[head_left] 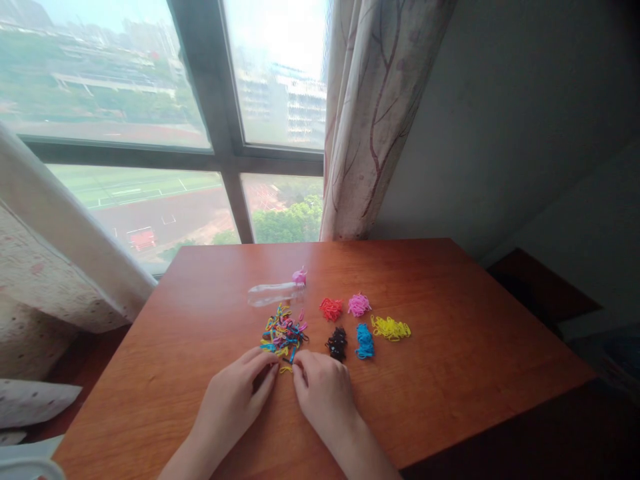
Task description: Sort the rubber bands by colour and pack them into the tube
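A mixed pile of small rubber bands (283, 330) in yellow, blue, pink and black lies on the wooden table. My left hand (239, 385) rests at the pile's near left edge, thumb and forefinger brought together. Opposite it, my right hand (324, 383) has its fingers drawn together at the near right edge. A few loose bands lie between the fingertips; what either hand pinches, if anything, is too small to make out. To the right are single-colour heaps: red bands (331, 309), pink bands (359, 305), black bands (337, 344), blue bands (365, 341) and yellow bands (391, 328).
Behind the pile lies a clear plastic container (273, 291) with a pink piece (299, 276) at its right end. The wooden table (450, 373) reaches to a window (150, 153) at the back, with a patterned curtain (380, 100) beside it.
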The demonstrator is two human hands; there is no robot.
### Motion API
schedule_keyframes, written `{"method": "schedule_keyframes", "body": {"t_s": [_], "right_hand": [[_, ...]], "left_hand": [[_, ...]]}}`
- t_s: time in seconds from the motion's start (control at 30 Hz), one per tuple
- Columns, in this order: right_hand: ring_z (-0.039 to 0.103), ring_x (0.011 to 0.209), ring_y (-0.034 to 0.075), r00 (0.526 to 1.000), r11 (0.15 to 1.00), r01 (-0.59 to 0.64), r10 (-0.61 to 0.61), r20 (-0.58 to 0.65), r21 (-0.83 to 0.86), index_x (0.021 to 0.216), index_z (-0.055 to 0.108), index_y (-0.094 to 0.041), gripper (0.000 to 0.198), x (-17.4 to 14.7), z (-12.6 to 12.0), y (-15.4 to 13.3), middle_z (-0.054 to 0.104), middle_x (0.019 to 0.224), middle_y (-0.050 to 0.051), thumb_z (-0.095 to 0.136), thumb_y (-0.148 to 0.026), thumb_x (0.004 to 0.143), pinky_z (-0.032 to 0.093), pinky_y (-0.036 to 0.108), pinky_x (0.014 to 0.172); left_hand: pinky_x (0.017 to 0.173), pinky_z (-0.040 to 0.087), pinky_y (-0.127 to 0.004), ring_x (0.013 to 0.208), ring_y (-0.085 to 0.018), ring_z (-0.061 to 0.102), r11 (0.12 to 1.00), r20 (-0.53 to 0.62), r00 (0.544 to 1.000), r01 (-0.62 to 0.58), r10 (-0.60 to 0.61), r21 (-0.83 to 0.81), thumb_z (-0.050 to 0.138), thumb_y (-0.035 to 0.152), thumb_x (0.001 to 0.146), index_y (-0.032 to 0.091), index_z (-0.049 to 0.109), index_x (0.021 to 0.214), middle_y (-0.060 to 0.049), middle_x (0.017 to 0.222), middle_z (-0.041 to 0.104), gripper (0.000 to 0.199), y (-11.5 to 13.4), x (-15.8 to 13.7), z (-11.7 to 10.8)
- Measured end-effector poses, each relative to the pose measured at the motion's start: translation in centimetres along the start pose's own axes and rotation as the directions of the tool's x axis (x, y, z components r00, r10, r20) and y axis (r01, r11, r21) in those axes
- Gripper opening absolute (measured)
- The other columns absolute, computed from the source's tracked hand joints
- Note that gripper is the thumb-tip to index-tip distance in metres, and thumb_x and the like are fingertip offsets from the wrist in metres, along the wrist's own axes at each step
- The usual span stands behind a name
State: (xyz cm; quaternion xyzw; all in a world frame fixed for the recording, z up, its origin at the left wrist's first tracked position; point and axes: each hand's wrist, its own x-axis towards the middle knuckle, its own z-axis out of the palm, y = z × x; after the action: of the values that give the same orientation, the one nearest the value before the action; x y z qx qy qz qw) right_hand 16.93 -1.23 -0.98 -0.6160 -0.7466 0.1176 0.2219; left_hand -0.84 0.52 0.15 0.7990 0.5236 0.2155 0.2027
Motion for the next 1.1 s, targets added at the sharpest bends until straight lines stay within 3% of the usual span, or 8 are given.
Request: {"method": "schedule_keyframes", "body": {"t_s": [0.33,0.6,0.8,1.1], "right_hand": [[0.063,0.068,0.014,0.995,0.993,0.016,-0.005,-0.096,0.118,0.08,0.061,-0.022,0.016,-1.3,-1.2,0.6,0.068,0.072,-0.001,0.052,-0.011,0.087,0.034,0.023,0.061],[0.063,0.063,0.014,0.965,0.99,-0.063,0.092,-0.246,0.124,0.084,0.065,-0.021,0.02,-2.2,-3.3,4.6,0.069,0.072,0.002,0.047,-0.018,0.093,0.038,0.022,0.061],[0.065,0.064,0.015,0.96,0.99,-0.104,0.124,-0.252,0.093,0.086,0.066,-0.022,0.02,-1.9,-3.5,5.9,0.07,0.074,0.002,0.048,-0.021,0.093,0.04,0.023,0.061],[0.066,0.065,0.016,0.96,0.99,-0.103,0.125,-0.25,0.099,0.087,0.066,-0.021,0.019,-2.1,-3.6,5.7,0.071,0.076,0.002,0.048,-0.019,0.092,0.04,0.024,0.062]], "left_hand": [[0.077,0.054,-0.026,0.09,-0.019,0.07,1.0,0.032,0.999,0.023,-0.023,0.009,0.047,0.029,0.093,0.027,0.068,0.098,-0.002,0.104,0.072,0.022,0.0,0.1,0.0],[0.071,0.053,-0.024,0.085,-0.018,0.071,0.999,0.029,0.999,0.022,-0.023,0.03,0.046,0.03,0.093,0.027,0.068,0.095,-0.001,0.101,0.073,0.022,0.2,0.0,0.0],[0.069,0.053,-0.023,0.084,-0.018,0.072,0.999,0.015,1.0,0.017,-0.018,0.047,0.048,0.03,0.092,0.028,0.068,0.095,0.0,0.101,0.073,0.021,0.1,0.0,0.0],[0.067,0.053,-0.022,0.082,-0.017,0.072,0.998,-0.007,1.0,0.001,-0.001,0.058,0.048,0.03,0.092,0.029,0.069,0.094,0.001,0.1,0.074,0.021,0.3,0.1,0.0]]}}
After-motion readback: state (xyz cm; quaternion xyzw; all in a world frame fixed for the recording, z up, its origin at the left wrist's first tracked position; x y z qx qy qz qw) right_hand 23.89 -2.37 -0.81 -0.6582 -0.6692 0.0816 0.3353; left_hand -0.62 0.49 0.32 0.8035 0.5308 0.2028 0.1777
